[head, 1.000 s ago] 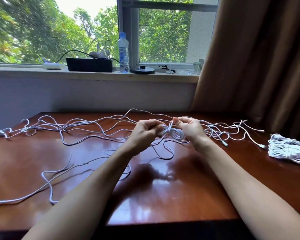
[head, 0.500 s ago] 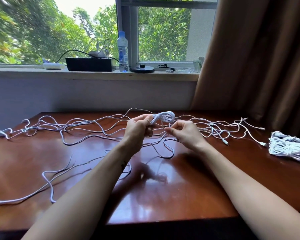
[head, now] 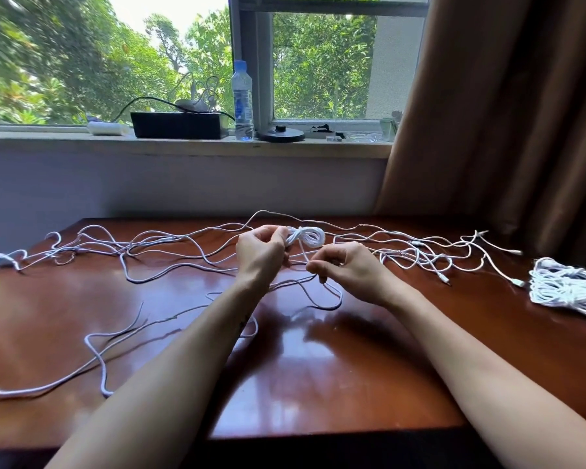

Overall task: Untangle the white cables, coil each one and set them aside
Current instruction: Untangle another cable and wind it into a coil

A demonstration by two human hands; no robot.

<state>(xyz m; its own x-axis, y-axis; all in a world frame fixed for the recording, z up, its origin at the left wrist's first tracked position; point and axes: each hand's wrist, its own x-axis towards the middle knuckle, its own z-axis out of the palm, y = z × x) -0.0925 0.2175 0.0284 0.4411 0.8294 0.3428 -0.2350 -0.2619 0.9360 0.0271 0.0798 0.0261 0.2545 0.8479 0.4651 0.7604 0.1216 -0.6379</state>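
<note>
While gripping a white coil (head: 307,236) in the left hand (head: 261,252) just above the table (head: 318,367), pinches its trailing strand (head: 301,254) in the right hand (head: 349,269) alongside, amid loose cables (head: 170,245) strewn across the top, with a coiled bundle (head: 565,287) at the right edge.

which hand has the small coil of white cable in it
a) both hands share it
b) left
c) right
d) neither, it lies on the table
b: the small coil sticks out from the curled fingers of the left hand, while the right hand only pinches a single strand running down from it.
</note>
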